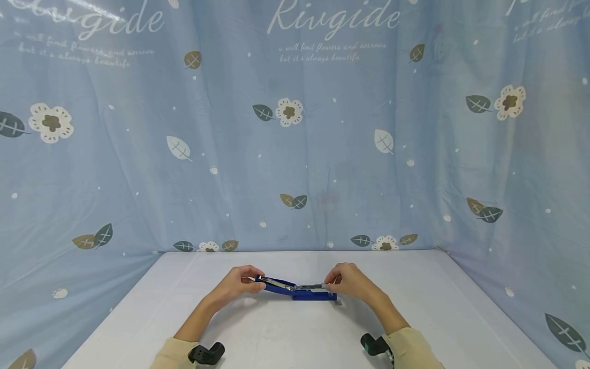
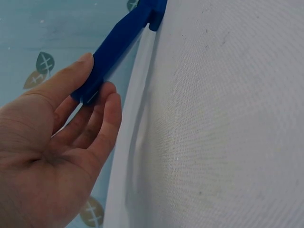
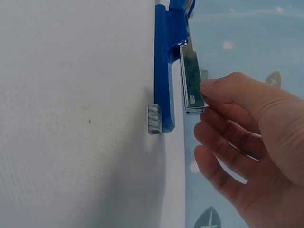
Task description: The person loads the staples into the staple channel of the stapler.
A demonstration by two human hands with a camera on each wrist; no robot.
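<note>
A blue stapler [image 1: 315, 296] is folded wide open on the white table, its base flat and its top cover [image 2: 118, 40] swung back to the left. My left hand [image 1: 237, 283] pinches the end of that cover between thumb and fingers. Above the base, the metal staple magazine [image 3: 192, 78] extends to the right. At its end my right hand [image 1: 354, 282] pinches a small grey strip of staples [image 3: 204, 75], mostly hidden by the thumb. Another block of staples [image 3: 154, 118] lies on the table against the base's right end.
White cloth covers the table [image 1: 276, 338]. A pale blue curtain [image 1: 322, 154] with flowers and leaves stands behind it and along both sides. Black wrist cameras [image 1: 206, 353] are worn at both beige sleeves.
</note>
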